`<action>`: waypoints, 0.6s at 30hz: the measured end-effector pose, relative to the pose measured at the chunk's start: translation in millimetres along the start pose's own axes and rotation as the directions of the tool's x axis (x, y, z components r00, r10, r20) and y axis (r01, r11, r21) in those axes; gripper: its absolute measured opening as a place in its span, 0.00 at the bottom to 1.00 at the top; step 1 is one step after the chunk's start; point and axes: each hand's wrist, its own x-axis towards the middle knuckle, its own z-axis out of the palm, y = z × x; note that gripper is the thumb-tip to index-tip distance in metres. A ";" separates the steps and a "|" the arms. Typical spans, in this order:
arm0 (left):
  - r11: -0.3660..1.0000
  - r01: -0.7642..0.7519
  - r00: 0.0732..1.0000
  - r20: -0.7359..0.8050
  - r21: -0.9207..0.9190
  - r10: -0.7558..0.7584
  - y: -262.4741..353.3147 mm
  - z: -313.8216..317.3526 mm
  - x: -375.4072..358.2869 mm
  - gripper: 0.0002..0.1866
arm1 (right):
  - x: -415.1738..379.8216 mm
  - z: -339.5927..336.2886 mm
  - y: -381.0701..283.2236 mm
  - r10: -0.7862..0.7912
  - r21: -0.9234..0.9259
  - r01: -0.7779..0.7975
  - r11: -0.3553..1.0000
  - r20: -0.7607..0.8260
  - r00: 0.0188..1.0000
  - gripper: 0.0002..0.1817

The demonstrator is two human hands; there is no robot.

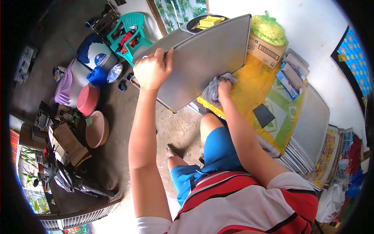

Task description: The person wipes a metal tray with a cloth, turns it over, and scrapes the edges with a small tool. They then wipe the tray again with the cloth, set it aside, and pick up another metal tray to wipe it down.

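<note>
My left hand (152, 70) is closed round the upper left edge of a large flat metal tray (212, 50), which is tilted up. A ring shows on one finger. My right hand (224, 89) is closed on a crumpled grey cloth (212, 90), low by the tray's right side. Below that hand lies a table with a yellow cover (249, 84), close to the tray's lower edge. A dark square piece (263, 115) lies on the table, nearer to me.
More metal trays (298, 150) are stacked at the right. A cardboard box (265, 50) bears a bag of yellow pieces (268, 30). Behind the tray is a yellow basket (210, 22). Left are a green chair (130, 29), basins (97, 129) and a motorcycle (58, 171).
</note>
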 end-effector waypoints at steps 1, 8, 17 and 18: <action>1.000 0.000 1.000 0.012 0.010 0.000 1.7 0.8 1.6 0.19 | -24.0 2.6 1.4 0.011 -0.032 -0.008 0.999 0.072 0.997 0.22; 0.985 0.101 0.967 0.246 -0.142 -0.064 10.7 -11.6 15.1 0.20 | -85.2 -10.1 -44.4 -0.138 -0.112 0.191 0.975 0.364 0.921 0.18; 0.987 0.144 0.933 0.341 -0.070 -0.112 -0.1 1.2 -0.1 0.18 | -31.7 -50.6 -153.9 -0.233 0.415 0.138 0.900 0.188 0.954 0.08; 0.993 0.097 0.963 0.257 -0.068 -0.076 -1.5 2.3 -1.5 0.17 | -21.5 -50.9 -165.3 -0.258 0.418 0.167 0.893 0.171 0.951 0.09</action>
